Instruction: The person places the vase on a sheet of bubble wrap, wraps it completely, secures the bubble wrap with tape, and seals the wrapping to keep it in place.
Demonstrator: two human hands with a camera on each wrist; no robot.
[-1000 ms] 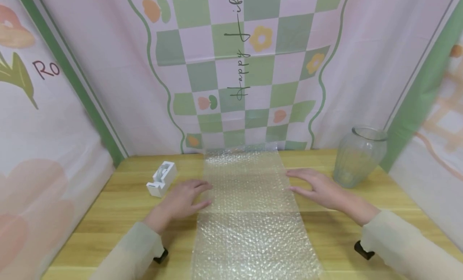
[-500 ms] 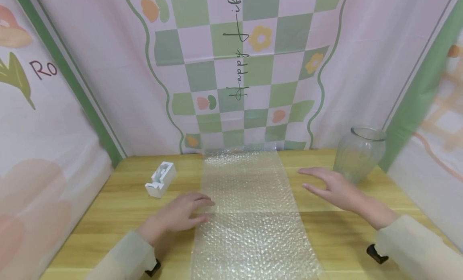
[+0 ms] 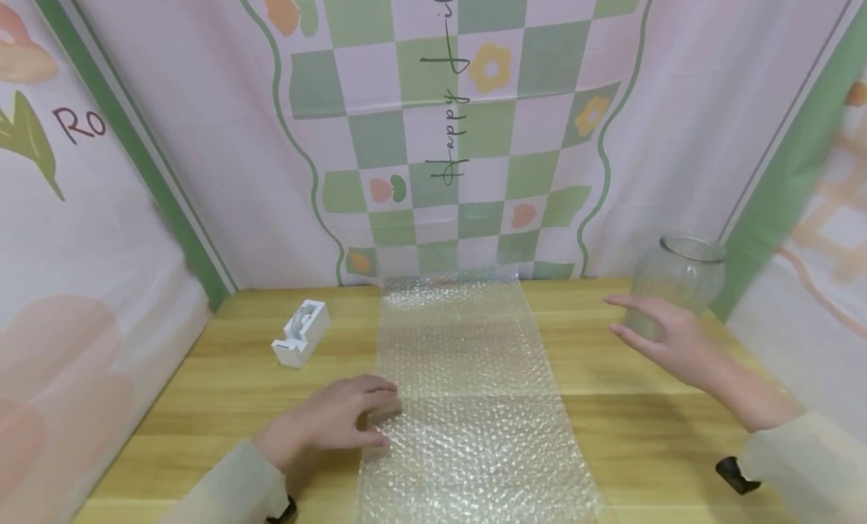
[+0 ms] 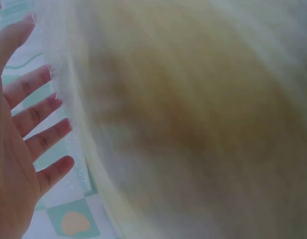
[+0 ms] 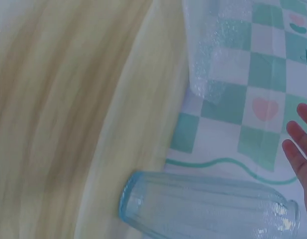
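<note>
Operator: Where did the bubble wrap [image 3: 467,411] lie?

Observer: On the wooden table [image 3: 203,411], lengthwise in front of you. Far end reached the printed cloth [image 3: 488,129]; near end ran out of the head view.

Operator: And the fingers?

Observer: Your left hand [image 3: 335,416] was at the wrap's left edge, fingers spread and lightly bent, gripping nothing. Couldn't tell whether the tips pressed on the sheet. Your right hand [image 3: 684,345] hung in front of the glass vase [image 3: 670,275], thumb apart from fairly straight fingers, nothing held. Left wrist view was mostly blur.

Operator: How did the wrap look for handling?

Observer: Judged very light, soft and floppy, apt to slide on the smooth wood. Best hold for you: both side edges, or a pinch at each corner, with no hard squeeze on the bubbles.

Operator: The vase?

Observer: Upright at the right rear, partly behind your hand. Judged the heavier of the two, stiff, slick and breakable. Widest part of the body looked your safest hold, second palm under the base; the rim seemed a poor place to lift from.

Operator: Anything else?

Observer: White tape dispenser [image 3: 302,339], beyond your left hand.
</note>
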